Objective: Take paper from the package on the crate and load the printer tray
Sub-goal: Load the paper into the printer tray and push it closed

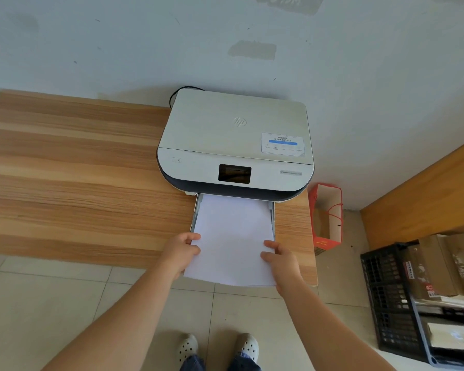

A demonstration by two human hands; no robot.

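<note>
The fingers of the left hand curl over the left edge of the paper stack, thumb on top, pinching it; the fingers of the right hand do the same on the right edge, so both hands clamp the sheets from the sides near their near end. The stack's far end already lies in the pulled-out printer tray, between its side rails, just under the front lip of the printer, while the near end overhangs the edge of the wooden surface. The step in hand looks like sliding the paper home, and it would go best with even pressure from both sides, the stack kept flat and square to the rails, pushed straight forward so no sheet buckles or fans out. Both forearms reach forward and converge on the stack, wrists roughly level, palms turned inward toward each other. To the right, on the floor, stands a black crate with cardboard packages on it, and a red paper bag stands beside the surface.
</note>
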